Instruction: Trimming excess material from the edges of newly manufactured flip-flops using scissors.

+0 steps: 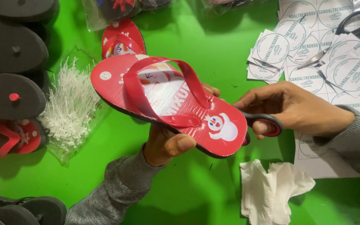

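The left hand [167,141] grips a red flip-flop [167,100] from beneath, thumb pressed over the near edge and fingers curled under the sole, so the strap side faces up and stays steady above the green table [213,50]. The sandal is tilted, its toe end with a white cartoon figure towards the right, which brings that end up to the right hand [288,110]. That hand is closed around the red handles of a pair of scissors [267,125], thumb through one loop; the blades are hidden behind the sole, so where they touch cannot be told. A second red flip-flop [121,39] lies just beyond (its mate, by the look of it). To the left sits a clear bag of white plastic fasteners [69,108] beside stacked black soles [11,71], partly cut off by the edge. At far right, round printed labels [313,54] spread under black-handled scissors [346,29]. Crumpled white tissue [271,191] lies near the right.
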